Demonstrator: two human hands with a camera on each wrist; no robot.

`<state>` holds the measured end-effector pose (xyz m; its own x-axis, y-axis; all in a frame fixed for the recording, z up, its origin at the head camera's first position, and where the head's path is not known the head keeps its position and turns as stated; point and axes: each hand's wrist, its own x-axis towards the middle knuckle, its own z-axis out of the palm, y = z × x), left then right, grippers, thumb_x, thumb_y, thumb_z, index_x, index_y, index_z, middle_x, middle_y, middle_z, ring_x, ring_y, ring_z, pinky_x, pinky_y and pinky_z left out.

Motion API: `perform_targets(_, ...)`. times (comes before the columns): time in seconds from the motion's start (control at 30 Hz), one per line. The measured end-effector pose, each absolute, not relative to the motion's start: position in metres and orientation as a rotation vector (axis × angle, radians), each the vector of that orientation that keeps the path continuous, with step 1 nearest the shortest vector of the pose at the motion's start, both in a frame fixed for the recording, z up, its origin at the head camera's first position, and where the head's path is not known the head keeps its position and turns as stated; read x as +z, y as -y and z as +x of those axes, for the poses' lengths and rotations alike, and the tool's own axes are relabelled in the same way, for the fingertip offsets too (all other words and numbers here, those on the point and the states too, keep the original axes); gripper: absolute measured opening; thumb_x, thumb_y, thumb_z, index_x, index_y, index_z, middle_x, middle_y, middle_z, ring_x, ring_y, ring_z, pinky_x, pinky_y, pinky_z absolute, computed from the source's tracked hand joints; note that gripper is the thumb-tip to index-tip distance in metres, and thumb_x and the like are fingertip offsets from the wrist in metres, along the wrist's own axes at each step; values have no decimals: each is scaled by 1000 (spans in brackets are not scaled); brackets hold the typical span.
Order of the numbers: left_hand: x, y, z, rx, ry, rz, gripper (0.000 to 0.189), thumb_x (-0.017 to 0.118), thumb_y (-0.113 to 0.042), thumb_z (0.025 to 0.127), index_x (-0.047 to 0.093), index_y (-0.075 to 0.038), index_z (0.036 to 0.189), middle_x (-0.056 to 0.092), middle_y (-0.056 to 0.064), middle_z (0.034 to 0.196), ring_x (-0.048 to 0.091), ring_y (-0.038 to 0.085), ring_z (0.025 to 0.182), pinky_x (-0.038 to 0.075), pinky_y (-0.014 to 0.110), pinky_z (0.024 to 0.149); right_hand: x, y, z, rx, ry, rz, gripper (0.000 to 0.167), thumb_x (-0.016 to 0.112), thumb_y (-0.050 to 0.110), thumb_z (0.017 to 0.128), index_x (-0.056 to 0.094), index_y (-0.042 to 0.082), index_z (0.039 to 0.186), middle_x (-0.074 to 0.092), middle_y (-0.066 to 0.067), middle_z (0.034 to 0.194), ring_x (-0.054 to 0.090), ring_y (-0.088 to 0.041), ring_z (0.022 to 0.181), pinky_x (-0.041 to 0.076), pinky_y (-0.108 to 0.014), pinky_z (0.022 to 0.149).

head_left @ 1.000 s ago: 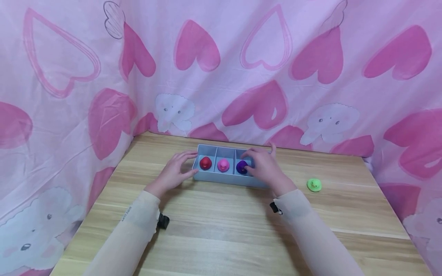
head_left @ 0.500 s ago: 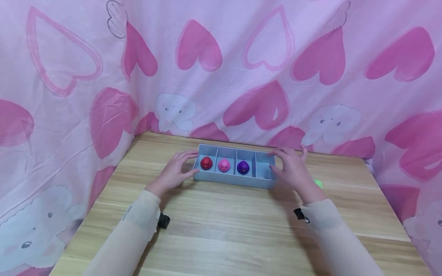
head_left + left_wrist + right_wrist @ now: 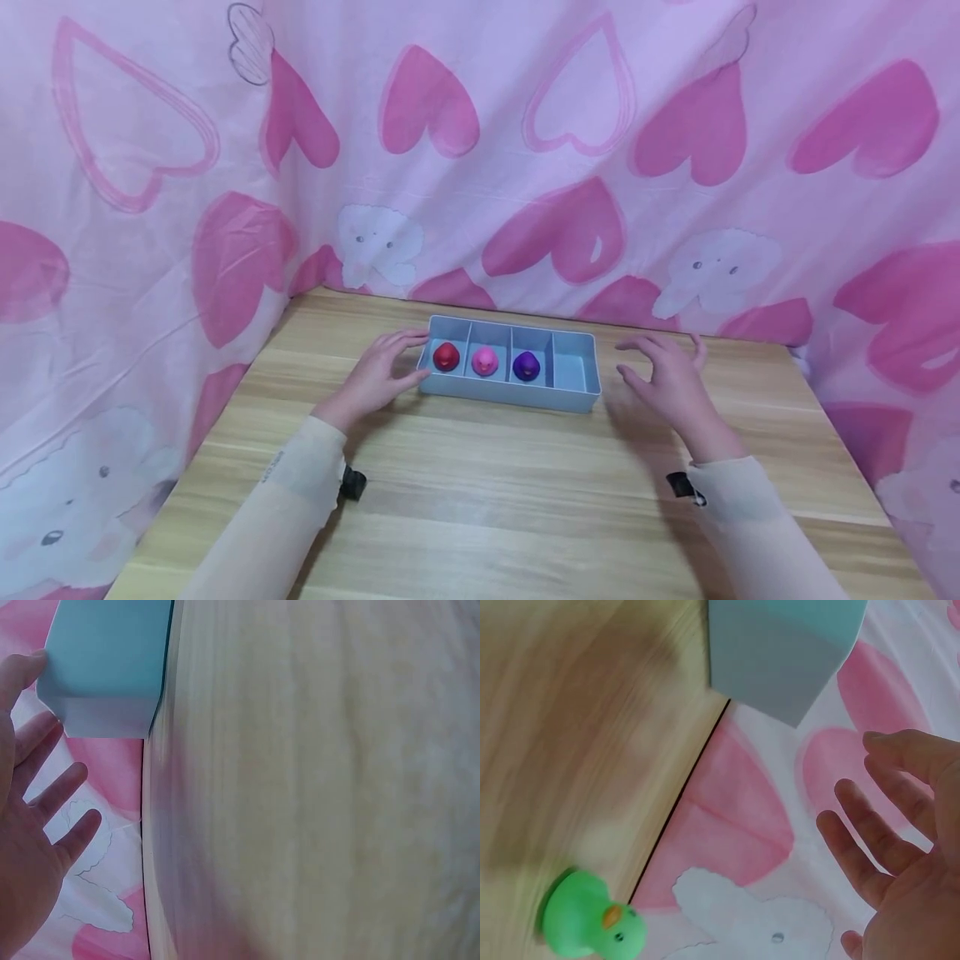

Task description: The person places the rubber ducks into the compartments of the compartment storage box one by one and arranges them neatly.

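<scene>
A grey-blue divided box (image 3: pixel 510 395) sits near the back of the table. Inside it, from the left, a red rubber duck (image 3: pixel 446 357), a pink rubber duck (image 3: pixel 484 360) and a purple rubber duck (image 3: pixel 527 366) occupy separate compartments; the rightmost compartment holds nothing. My left hand (image 3: pixel 365 379) touches the box's left end with thumb and fingertips, its other fingers spread. To the right of the box, apart from it, my right hand (image 3: pixel 671 387) hovers with loosely bent fingers around nothing. A green rubber duck (image 3: pixel 592 919) shows in the right wrist view; my right hand hides it in the head view.
The wooden table (image 3: pixel 465 508) reaches back to a pink curtain (image 3: pixel 510 167) with hearts and cartoon animals, which also hangs along both sides. Black wrist cameras (image 3: pixel 352 482) are strapped at the sleeves.
My right hand has left the purple duck in its compartment and moved right, past the box's end, covering the green duck in the head view. The left hand stays at the box.
</scene>
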<state>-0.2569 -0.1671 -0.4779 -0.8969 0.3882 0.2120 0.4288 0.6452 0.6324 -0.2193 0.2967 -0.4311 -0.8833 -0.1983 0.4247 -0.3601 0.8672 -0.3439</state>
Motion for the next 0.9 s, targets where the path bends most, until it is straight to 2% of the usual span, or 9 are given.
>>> perform_targets(0.27, -476, 167, -256, -1109, 2831, -666, 63, 75, -38, 95, 53, -16, 150, 48, 1, 159, 39, 28, 148, 29, 61, 123, -436, -319, -209, 585, 2695, 308, 32, 78, 12, 89, 72, 13, 120, 72, -18, 124, 59, -44, 122, 0, -74, 118)
perform_targets(0.6, -478, 168, -256, -1116, 2832, -664, 62, 74, -37, 95, 53, -15, 150, 48, 4, 159, 39, 28, 147, 30, 62, 123, -442, -358, -193, 600, 2721, 206, 27, 77, 14, 90, 72, 9, 117, 73, -21, 117, 60, -47, 114, -4, -75, 116)
perform_targets(0.9, -476, 168, -256, -1109, 2836, -680, 63, 74, -37, 96, 53, -15, 151, 48, 4, 159, 39, 29, 147, 30, 61, 123, -446, -383, -182, 566, 2765, 162, 30, 79, 17, 89, 72, 9, 117, 72, -24, 117, 60, -50, 108, -7, -76, 114)
